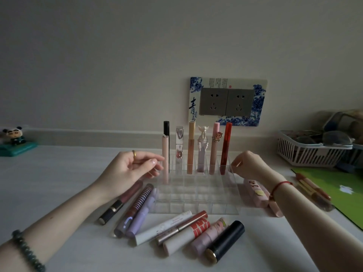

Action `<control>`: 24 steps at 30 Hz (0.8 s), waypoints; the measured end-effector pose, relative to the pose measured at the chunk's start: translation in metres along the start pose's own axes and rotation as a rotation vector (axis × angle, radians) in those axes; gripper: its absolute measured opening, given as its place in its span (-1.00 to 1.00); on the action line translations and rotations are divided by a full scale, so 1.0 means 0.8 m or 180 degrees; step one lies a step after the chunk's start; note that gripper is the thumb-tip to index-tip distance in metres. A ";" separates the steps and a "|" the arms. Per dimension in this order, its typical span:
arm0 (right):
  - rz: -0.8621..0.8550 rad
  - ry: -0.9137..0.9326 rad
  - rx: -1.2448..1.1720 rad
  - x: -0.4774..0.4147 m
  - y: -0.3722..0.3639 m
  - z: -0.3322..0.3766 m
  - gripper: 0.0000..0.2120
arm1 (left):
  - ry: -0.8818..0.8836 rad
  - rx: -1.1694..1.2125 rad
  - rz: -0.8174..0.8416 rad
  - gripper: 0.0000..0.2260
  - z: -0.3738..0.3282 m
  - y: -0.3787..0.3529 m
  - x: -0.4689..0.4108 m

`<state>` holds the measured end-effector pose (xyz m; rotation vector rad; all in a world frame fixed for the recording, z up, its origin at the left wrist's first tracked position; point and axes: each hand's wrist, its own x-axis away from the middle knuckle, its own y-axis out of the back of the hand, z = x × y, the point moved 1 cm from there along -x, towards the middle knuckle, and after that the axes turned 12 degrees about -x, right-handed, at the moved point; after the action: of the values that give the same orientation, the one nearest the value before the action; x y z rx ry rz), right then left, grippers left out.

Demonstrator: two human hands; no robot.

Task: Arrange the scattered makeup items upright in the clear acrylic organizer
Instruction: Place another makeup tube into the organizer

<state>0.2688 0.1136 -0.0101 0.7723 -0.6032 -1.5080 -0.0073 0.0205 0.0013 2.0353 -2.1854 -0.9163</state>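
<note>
The white tabletop (59, 173) runs from the wall to the near edge, with bare surface stretching left of centre. A green mat (324, 179) covers its right side. Behind the mat, a white slatted plastic basket (302, 156) holds round items too blurred to name. The clear acrylic grid organizer (196, 197) sits at centre near the wall, with upright tubes along its back row and a red tube (225, 148) at the right end. The left hand (129, 169) hovers at its left side, fingers loosely curled beside an upright pale pink tube (165, 160); I cannot tell whether they touch it. The right hand (249, 165) is at the rear right corner, its fingers curled under and hidden. Scattered makeup tubes (188, 234) lie flat along the front and left edges.
</note>
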 end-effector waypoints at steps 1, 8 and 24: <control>0.0005 -0.0052 -0.0004 -0.002 -0.002 -0.003 -0.81 | 0.0039 0.0025 -0.0045 -0.82 0.002 0.002 -0.001; 0.0082 -0.0458 0.0091 -0.019 -0.017 -0.014 -0.73 | 0.0165 -0.0026 -0.0201 -0.82 0.011 0.007 -0.006; -0.0512 0.0172 -0.1581 0.021 0.074 0.023 -0.88 | 0.0151 0.0109 -0.0201 -0.82 -0.009 0.005 -0.002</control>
<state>0.2926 0.0900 0.0448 0.4802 -0.1120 -1.6866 -0.0078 0.0192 0.0091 2.1298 -2.1392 -0.8327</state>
